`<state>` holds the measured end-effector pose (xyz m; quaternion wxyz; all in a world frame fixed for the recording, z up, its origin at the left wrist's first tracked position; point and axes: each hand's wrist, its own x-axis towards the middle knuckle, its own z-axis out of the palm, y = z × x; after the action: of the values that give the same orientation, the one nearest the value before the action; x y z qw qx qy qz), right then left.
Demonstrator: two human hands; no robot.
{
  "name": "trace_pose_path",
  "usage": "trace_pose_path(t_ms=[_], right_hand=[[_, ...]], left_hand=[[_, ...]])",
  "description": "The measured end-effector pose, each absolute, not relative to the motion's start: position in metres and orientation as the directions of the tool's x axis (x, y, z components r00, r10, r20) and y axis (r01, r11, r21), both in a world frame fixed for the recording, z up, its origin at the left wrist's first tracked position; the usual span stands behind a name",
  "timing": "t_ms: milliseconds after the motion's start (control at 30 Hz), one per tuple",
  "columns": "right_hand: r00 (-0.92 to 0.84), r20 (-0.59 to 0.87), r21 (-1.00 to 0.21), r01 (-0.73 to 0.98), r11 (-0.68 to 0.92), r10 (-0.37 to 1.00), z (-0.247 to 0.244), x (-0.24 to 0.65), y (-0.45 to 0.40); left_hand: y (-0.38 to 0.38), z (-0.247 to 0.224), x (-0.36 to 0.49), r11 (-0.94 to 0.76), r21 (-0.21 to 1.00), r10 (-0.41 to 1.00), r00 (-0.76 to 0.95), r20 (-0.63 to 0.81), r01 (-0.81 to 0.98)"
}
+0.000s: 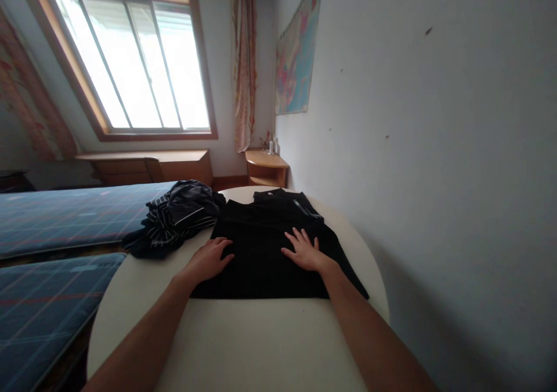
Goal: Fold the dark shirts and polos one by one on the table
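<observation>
A black garment that looks like a shirt (265, 270) lies spread on the round pale table (252, 345), its collar end away from me and its straight hem towards me. A small light stripe shows near its upper right. My left hand (211, 258) rests on the garment's left edge, fingers apart and slightly bent. On the right half of the cloth, my right hand (304, 251) lies flat with its fingers spread. Neither hand grips anything.
A heap of dark and striped clothes (178, 215) sits at the table's left edge. Beyond it are blue plaid mattresses (56, 221). A white wall (435, 177) runs close along the right. A small corner shelf (266, 160) and a low desk (174, 157) stand at the back.
</observation>
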<state>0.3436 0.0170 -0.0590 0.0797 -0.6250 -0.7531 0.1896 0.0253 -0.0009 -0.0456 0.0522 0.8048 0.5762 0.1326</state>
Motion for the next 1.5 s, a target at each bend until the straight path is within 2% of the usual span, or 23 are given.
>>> trace_pose_path(t_ms=[100, 200, 367, 467, 600, 700, 933, 1033, 1100, 1167, 1233, 1300, 1500], right_hand=[[-0.160, -0.136, -0.373, 0.922, 0.098, 0.978, -0.052, 0.354, 0.017], [-0.184, -0.119, -0.334, 0.933, 0.135, 0.976, -0.042, 0.360, 0.011], [-0.124, 0.044, -0.186, 0.974, 0.130, 0.991, -0.031, 0.353, 0.002], [-0.131, 0.114, -0.194, 0.969, 0.151, 0.985, -0.032, 0.346, 0.003], [-0.247, 0.024, -0.300, 0.923, 0.242, 0.969, -0.040, 0.344, 0.008], [-0.234, -0.091, -0.373, 0.909, 0.185, 0.968, -0.041, 0.348, 0.009], [-0.301, -0.387, -0.324, 0.929, 0.177, 0.872, -0.021, 0.352, -0.007], [-0.314, -0.346, -0.306, 0.929, 0.210, 0.884, -0.021, 0.345, -0.009], [-0.332, -0.247, -0.313, 0.916, 0.249, 0.910, -0.027, 0.338, -0.006], [-0.321, -0.155, -0.327, 0.909, 0.258, 0.934, -0.036, 0.332, -0.001], [-0.287, -0.133, -0.334, 0.914, 0.230, 0.949, -0.043, 0.328, 0.004], [-0.267, -0.177, -0.328, 0.924, 0.199, 0.947, -0.046, 0.327, 0.006], [-0.260, -0.303, -0.268, 0.947, 0.180, 0.917, -0.028, 0.328, -0.008]], left_hand=[[-0.006, -0.036, 0.031, -0.275, 0.188, 0.958, 0.253, 0.131, 0.943], [-0.009, -0.030, 0.040, -0.226, 0.168, 0.971, 0.207, 0.123, 0.959], [-0.005, -0.043, 0.051, -0.410, 0.217, 0.892, 0.340, 0.297, 0.886], [-0.004, -0.053, 0.053, -0.466, 0.237, 0.875, 0.406, 0.263, 0.852], [-0.011, -0.050, 0.053, -0.437, 0.235, 0.900, 0.418, 0.125, 0.868], [-0.020, -0.037, 0.055, -0.444, 0.213, 0.896, 0.439, 0.072, 0.870], [-0.027, -0.018, 0.064, -0.289, 0.159, 0.957, 0.291, 0.008, 0.944], [-0.018, -0.029, 0.060, -0.331, 0.164, 0.943, 0.320, 0.086, 0.929], [-0.011, -0.040, 0.056, -0.425, 0.173, 0.897, 0.386, 0.217, 0.889], [-0.005, -0.053, 0.053, -0.474, 0.168, 0.867, 0.425, 0.260, 0.864], [-0.002, -0.063, 0.052, -0.449, 0.169, 0.890, 0.421, 0.178, 0.878], [-0.004, -0.068, 0.054, -0.414, 0.164, 0.910, 0.403, 0.095, 0.895], [-0.024, -0.043, 0.066, -0.395, 0.105, 0.919, 0.392, 0.050, 0.913]])
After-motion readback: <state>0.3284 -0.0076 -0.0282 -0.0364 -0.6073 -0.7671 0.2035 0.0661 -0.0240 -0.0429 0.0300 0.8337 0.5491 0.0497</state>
